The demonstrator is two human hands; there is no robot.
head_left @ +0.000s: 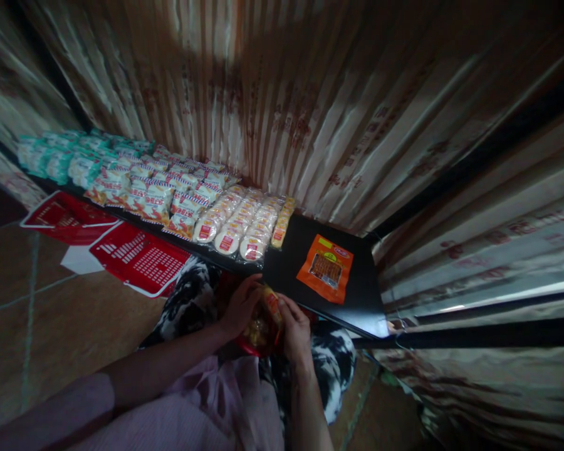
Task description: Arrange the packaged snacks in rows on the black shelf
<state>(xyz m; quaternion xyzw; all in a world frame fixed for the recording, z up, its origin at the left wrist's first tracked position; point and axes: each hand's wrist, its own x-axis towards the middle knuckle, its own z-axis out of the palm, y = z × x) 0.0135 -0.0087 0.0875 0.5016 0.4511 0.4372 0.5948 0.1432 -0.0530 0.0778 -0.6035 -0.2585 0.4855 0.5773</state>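
Observation:
My right hand (295, 316) is closed on a small yellow wrapped snack packet (272, 305) with a red label. My left hand (243, 304) is closed, with its bent fingertips at the upper left end of the same packet. Below both hands a red basket (250, 351) rests at my lap, holding shiny yellow wrapped packets (257, 332). In front stands a black shelf (282, 266). On it, a single row of yellow packets (282, 222) lies beside rows of round white wrapped crackers (228, 235).
Further left on the shelf are several striped snack bags (153, 197) and green-and-white packs (56, 160). An orange flat package (328, 268) lies toward the right end. Red baskets (141, 257) sit on the tiled floor at left. A pleated curtain (272, 94) hangs behind the shelf.

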